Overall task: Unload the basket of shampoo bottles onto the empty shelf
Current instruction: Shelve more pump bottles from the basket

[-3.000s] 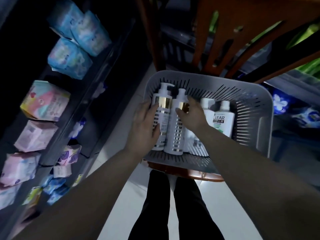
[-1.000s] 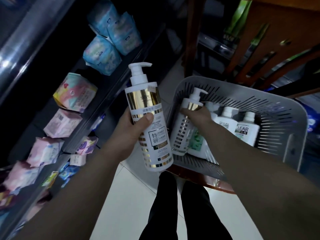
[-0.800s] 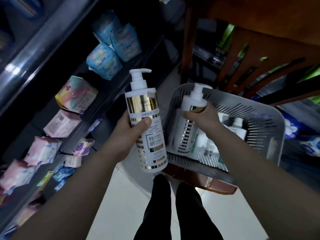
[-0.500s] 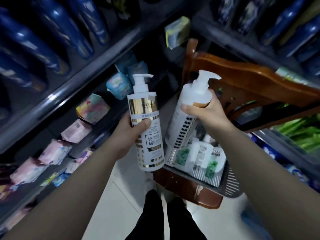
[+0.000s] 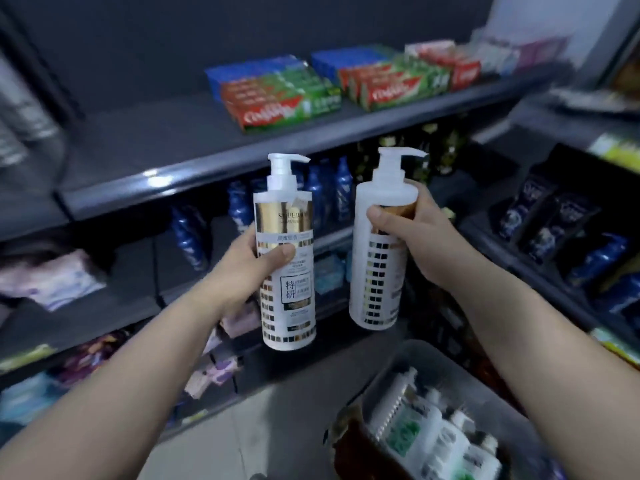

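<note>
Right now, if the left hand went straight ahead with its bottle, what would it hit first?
Probably the blue bottles standing behind it; the left hand and its pump bottle sit just below the upper shelf. Depth is unclear, though.

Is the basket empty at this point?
No, several white bottles lie in the basket, while the left hand grips a gold-banded pump bottle and the right hand grips a second pump bottle.
</note>
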